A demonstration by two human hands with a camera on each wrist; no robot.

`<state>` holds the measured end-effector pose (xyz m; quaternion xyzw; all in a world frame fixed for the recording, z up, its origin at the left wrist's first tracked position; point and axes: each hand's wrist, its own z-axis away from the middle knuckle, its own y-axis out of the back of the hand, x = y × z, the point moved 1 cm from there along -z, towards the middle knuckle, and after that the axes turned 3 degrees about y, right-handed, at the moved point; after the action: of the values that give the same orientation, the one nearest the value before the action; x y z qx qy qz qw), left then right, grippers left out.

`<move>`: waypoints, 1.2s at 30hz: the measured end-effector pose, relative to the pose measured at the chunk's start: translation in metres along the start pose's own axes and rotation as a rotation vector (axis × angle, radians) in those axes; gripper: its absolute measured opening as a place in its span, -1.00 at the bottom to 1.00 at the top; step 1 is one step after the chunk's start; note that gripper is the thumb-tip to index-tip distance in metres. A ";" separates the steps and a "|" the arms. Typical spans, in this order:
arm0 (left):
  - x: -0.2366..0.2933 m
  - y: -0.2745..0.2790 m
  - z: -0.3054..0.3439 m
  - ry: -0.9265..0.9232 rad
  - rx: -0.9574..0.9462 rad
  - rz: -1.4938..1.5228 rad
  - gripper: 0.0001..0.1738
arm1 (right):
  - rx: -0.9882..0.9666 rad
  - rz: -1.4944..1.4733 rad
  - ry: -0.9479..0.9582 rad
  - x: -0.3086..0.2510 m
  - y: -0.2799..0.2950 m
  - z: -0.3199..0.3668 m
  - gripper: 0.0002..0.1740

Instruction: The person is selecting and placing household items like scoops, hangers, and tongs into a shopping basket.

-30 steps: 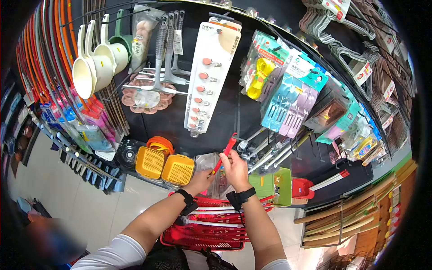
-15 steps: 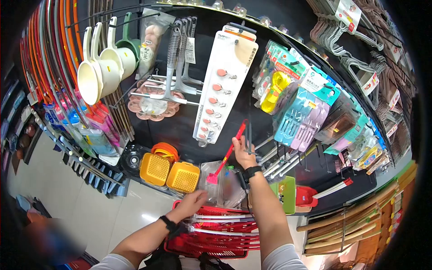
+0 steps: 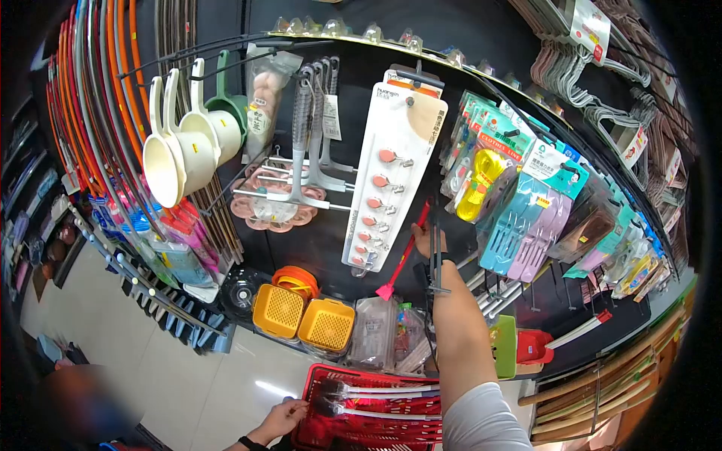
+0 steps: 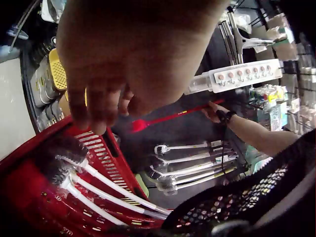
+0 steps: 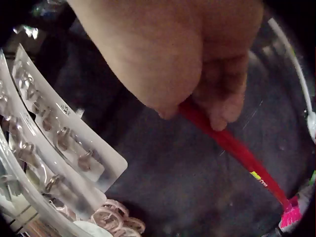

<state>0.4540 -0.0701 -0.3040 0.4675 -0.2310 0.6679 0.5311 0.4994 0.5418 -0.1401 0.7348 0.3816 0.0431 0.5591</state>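
Note:
A long red-handled brush with a pink bristle head hangs slanting before the dark display panel. My right hand grips its upper handle; in the right wrist view the thumb and fingers close round the red handle, bristles pointing down and away. My left hand is at the left rim of a red shopping basket. Its fingers hang loosely in the left wrist view, with nothing held. White-handled brushes lie in the basket.
Metal hook rods stick out beside my right hand. A white hook-strip card hangs left of it, clothesline packs right. Yellow baskets and clear plastic boxes stand below; a green bin is at right.
The left hand has let go of the brush and drawn down to the basket. My right hand has carried the brush up and right, toward the hook rods.

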 end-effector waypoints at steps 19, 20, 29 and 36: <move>0.002 -0.053 0.001 -0.044 -0.205 -0.277 -0.60 | -0.329 -0.968 -0.539 0.039 0.037 0.462 -0.66; 0.002 -0.058 0.003 -0.031 -0.237 -0.366 -0.60 | -0.481 -0.904 -0.663 0.051 0.038 0.495 -0.66; -0.025 -0.089 0.013 0.000 -0.324 -0.509 -0.52 | -0.585 -1.121 -1.372 0.129 -0.041 0.639 -0.43; -0.020 -0.096 0.044 0.056 -0.253 -0.534 -0.57 | -0.646 -0.957 -1.200 0.119 -0.030 0.634 -0.54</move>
<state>0.5592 -0.0838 -0.3193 0.4232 -0.1667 0.4829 0.7482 0.8788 0.1169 -0.4442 0.1949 0.2587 -0.4907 0.8089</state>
